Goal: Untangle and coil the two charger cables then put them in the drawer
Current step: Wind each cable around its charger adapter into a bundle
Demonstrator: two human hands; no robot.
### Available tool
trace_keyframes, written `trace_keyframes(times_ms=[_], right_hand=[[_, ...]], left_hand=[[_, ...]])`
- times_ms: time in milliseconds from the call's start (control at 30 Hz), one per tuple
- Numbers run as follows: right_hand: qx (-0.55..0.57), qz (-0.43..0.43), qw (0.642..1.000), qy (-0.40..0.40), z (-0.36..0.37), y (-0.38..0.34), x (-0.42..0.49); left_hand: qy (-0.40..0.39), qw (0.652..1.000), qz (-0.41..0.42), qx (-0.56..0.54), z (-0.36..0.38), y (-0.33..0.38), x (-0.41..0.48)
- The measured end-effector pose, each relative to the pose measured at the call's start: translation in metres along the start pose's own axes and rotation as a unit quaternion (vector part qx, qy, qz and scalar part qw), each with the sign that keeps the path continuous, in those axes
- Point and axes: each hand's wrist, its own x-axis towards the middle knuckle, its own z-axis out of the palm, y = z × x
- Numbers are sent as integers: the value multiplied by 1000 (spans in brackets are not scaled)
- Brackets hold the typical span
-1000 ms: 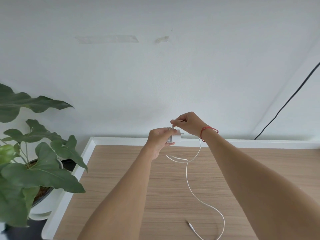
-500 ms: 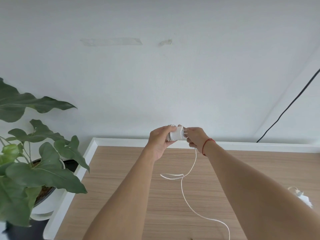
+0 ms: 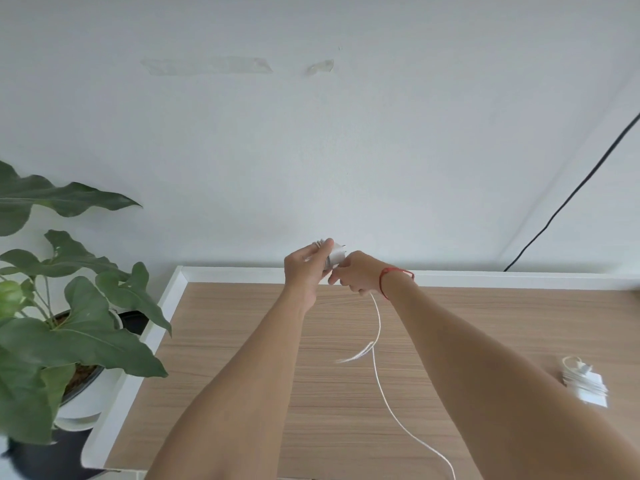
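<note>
Since half a second ago the right hand (image 3: 358, 273) has dropped from level with the white charger block (image 3: 334, 258) to just below and beside it. The slack loop in the white cable (image 3: 379, 322) now swings, blurred. The second charger (image 3: 588, 389), already wound up, shows more fully on the counter (image 3: 242, 341) at the right.

Both arms reach forward over the counter's far edge, hands close together and raised above the wood. The left hand (image 3: 304, 270) grips the block, its fingers (image 3: 320, 249) curled over the top where turns of cable sit. The right hand's fingers (image 3: 341, 277) are bunched, pinching the cable under the block. A red string bracelet (image 3: 391, 273) circles that wrist. From the pinch the cable hangs down, meets the counter and runs off the near edge of view. A potted plant (image 3: 79, 334) stands left of the counter.
</note>
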Motion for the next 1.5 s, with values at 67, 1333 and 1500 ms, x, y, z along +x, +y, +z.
trace_keyframes(times_ms=[67, 1333, 1500], right_hand=[[-47, -1, 999, -25, -4, -8, -4], [303, -60, 932, 188, -23, -48, 35], [472, -50, 871, 125, -20, -33, 41]], left_hand=[[13, 1000, 10, 24, -3, -2, 0], [-174, 984, -9, -30, -27, 60, 27], [-192, 976, -8, -102, -20, 72, 30]])
